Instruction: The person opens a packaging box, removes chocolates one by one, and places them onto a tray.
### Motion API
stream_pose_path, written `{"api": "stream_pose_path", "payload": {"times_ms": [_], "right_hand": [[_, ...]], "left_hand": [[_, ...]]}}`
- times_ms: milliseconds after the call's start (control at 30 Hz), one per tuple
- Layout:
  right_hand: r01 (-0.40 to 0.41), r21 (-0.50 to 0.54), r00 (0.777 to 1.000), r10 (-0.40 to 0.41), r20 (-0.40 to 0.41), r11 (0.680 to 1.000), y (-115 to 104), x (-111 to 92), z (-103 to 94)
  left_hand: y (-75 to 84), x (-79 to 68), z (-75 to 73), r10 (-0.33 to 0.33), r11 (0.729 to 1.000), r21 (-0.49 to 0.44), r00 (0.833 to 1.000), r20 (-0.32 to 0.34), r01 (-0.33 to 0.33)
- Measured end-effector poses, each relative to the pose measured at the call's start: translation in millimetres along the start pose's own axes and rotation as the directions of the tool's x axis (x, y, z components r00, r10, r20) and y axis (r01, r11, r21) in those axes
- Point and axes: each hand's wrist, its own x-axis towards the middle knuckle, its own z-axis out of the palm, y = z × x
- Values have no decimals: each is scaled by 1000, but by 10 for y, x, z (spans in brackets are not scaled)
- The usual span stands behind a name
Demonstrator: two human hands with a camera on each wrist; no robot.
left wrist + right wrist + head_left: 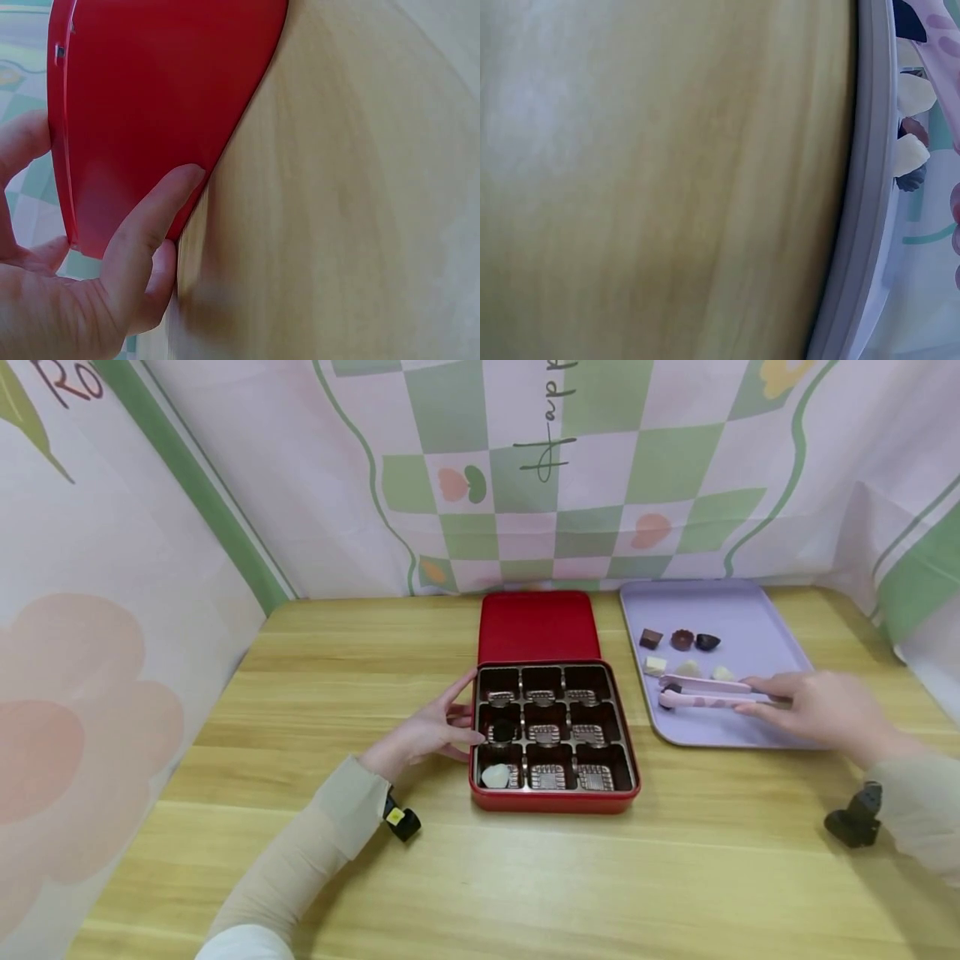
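Observation:
My right hand [828,710] holds a pair of pink tongs [716,702] over the lilac tray [757,618]. A dark chocolate [670,690] sits at the tongs' tips; whether they squeeze it I cannot tell. In the right wrist view the tongs [941,56] and that dark piece [909,21] show at the upper right. My left hand [431,727] touches the left side of a red tin [551,804], its fingers mostly straight against the wall. The tin's divided insert holds a dark chocolate [503,731] in the middle-left compartment and a white one [495,776] in the front-left.
Behind the tin lies its red lid [538,627]. Further chocolates rest on the tray: a brown square [651,638], a fluted round [682,639], a dark pointed one [707,642] and several white pieces [655,666]. A patterned cloth [525,485] hangs behind the wooden table [360,652].

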Motion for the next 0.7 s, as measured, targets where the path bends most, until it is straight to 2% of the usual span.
{"api": "stream_pose_path", "payload": {"times_ms": [300,400,567,700], "right_hand": [[-15,34,999,13,42,999,-31,4,25],[-21,50,999,20,32,999,-53,18,12],[14,85,999,-12,-32,996,-115,63,-38],[26,100,999,-24,-27,995,-236,129,-112]], "left_hand": [[-7,0,-1,-6,1000,2,1000,4,6],[-1,2,-4,0,1000,4,1000,7,0],[2,3,-8,-3,1000,8,1000,11,3],[-2,2,-11,-4,1000,5,1000,14,4]]}}
